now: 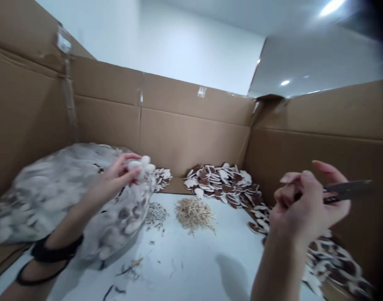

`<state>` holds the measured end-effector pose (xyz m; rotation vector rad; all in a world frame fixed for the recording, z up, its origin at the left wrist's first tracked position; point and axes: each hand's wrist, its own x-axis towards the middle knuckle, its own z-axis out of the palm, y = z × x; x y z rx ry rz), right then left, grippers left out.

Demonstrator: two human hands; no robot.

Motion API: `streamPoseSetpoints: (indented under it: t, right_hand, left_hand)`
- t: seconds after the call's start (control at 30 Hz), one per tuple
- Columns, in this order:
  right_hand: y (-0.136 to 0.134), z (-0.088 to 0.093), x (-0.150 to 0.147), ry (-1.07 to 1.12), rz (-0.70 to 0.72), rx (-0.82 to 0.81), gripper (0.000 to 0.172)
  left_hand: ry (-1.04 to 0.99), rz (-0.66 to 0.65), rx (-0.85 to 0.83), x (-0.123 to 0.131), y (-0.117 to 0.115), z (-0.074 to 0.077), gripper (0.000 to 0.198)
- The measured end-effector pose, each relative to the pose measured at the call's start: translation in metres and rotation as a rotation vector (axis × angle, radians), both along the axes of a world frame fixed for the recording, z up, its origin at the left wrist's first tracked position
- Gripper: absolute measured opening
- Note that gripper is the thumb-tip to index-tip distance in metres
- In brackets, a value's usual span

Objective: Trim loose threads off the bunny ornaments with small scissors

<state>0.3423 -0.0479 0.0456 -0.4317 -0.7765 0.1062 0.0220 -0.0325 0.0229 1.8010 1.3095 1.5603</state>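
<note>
My left hand [124, 169] is closed around a white plush piece [143, 165] with rounded lobes. It is at the upper right side of a large translucent bag [68, 175] filled with white and brown-grey soft pieces. Higher up on the right, above the table, my right hand [307, 200] grips a pair of small dark scissors [348, 191], their blades pointing right. The handle is mostly hidden by the fingers. The thumb and one finger of that hand stand out from the rest.
Tall cardboard walls [191, 129] surround the white table [185, 259]. Brown-and-white flat pieces [219, 184] lie heaped at the back right, with more [332, 263] along the right side. A beige pile of thin strands [194, 213] and a greyish scrap pile [156, 215] sit mid-table. Dark thread scraps [128, 269] lie nearer.
</note>
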Motion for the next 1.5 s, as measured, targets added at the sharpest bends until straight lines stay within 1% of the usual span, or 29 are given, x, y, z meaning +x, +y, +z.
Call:
streamPoseSetpoints:
  t: [0.03, 0.07, 0.1, 0.13, 0.17, 0.23, 0.3, 0.33, 0.4, 0.43, 0.5, 0.6, 0.67, 0.83, 0.93, 1.0, 1.03, 1.13, 1.2, 1.27, 1.33, 1.4, 1.5]
  right_hand:
    - [-0.003, -0.002, -0.011, -0.068, 0.040, -0.004, 0.016]
    - [-0.007, -0.005, -0.022, -0.149, 0.081, -0.019, 0.012]
    - [-0.012, -0.008, -0.032, -0.243, 0.126, -0.056, 0.011]
    - [-0.016, -0.012, -0.043, -0.360, 0.169, -0.112, 0.015]
    - [-0.020, -0.016, -0.052, -0.489, 0.207, -0.193, 0.020]
    - [-0.026, -0.024, -0.068, -0.751, 0.309, -0.356, 0.030]
    - [-0.030, -0.030, -0.079, -0.935, 0.465, -0.473, 0.038]
    - [-0.032, -0.032, -0.083, -0.983, 0.557, -0.511, 0.040]
    - [-0.034, -0.035, -0.088, -0.997, 0.726, -0.568, 0.040]
    - [-0.034, -0.036, -0.090, -0.979, 0.788, -0.584, 0.037]
    - [-0.034, -0.038, -0.093, -0.926, 0.868, -0.597, 0.032]
    - [-0.030, -0.041, -0.096, -0.874, 0.948, -0.594, 0.030]
    - [-0.028, -0.042, -0.097, -0.866, 0.973, -0.595, 0.030]
    - [-0.025, -0.044, -0.096, -0.882, 0.934, -0.611, 0.031]
    - [-0.024, -0.046, -0.096, -0.893, 0.885, -0.617, 0.032]
    - [-0.024, -0.046, -0.098, -0.904, 0.895, -0.623, 0.032]
    - [-0.024, -0.047, -0.098, -0.906, 0.915, -0.627, 0.032]
    - [-0.024, -0.048, -0.101, -0.872, 0.935, -0.650, 0.033]
    - [-0.025, -0.048, -0.101, -0.835, 0.895, -0.666, 0.034]
    - [-0.025, -0.048, -0.102, -0.827, 0.849, -0.664, 0.033]
    - [-0.026, -0.048, -0.102, -0.856, 0.827, -0.645, 0.031]
    - [-0.025, -0.048, -0.102, -0.893, 0.799, -0.624, 0.031]
    - [-0.021, -0.050, -0.102, -0.888, 0.718, -0.566, 0.031]
  left_hand:
    - [0.027, -0.034, -0.002, 0.010, -0.009, 0.000, 0.033]
    - [0.053, -0.115, 0.037, 0.019, -0.017, -0.001, 0.030]
    - [0.081, -0.146, 0.132, 0.026, -0.025, -0.002, 0.023]
    - [0.132, -0.128, 0.267, 0.031, -0.032, -0.004, 0.016]
    - [0.207, -0.101, 0.424, 0.035, -0.038, -0.005, 0.015]
    - [0.378, 0.000, 0.752, 0.037, -0.047, -0.006, 0.016]
    - [0.537, 0.112, 1.007, 0.037, -0.051, -0.006, 0.016]
    - [0.596, 0.165, 1.088, 0.037, -0.052, -0.006, 0.014]
    - [0.677, 0.234, 1.163, 0.039, -0.053, -0.007, 0.011]
    - [0.700, 0.239, 1.170, 0.040, -0.052, -0.008, 0.010]
    - [0.705, 0.206, 1.153, 0.044, -0.051, -0.010, 0.009]
    - [0.661, 0.146, 1.092, 0.050, -0.049, -0.011, 0.014]
    - [0.633, 0.126, 1.044, 0.051, -0.048, -0.011, 0.017]
    - [0.565, 0.076, 0.925, 0.048, -0.047, -0.011, 0.022]
    - [0.550, 0.116, 0.919, 0.047, -0.047, -0.013, 0.023]
    - [0.542, 0.108, 0.916, 0.048, -0.047, -0.014, 0.026]
    - [0.535, 0.074, 0.903, 0.048, -0.047, -0.014, 0.028]
    - [0.507, -0.099, 0.796, 0.048, -0.049, -0.012, 0.033]
    - [0.491, -0.209, 0.686, 0.048, -0.051, -0.010, 0.032]
    - [0.460, -0.277, 0.580, 0.048, -0.053, -0.011, 0.032]
    - [0.380, -0.273, 0.484, 0.050, -0.052, -0.015, 0.035]
    - [0.256, -0.239, 0.412, 0.053, -0.050, -0.020, 0.040]
    - [0.139, -0.215, 0.402, 0.057, -0.045, -0.027, 0.048]
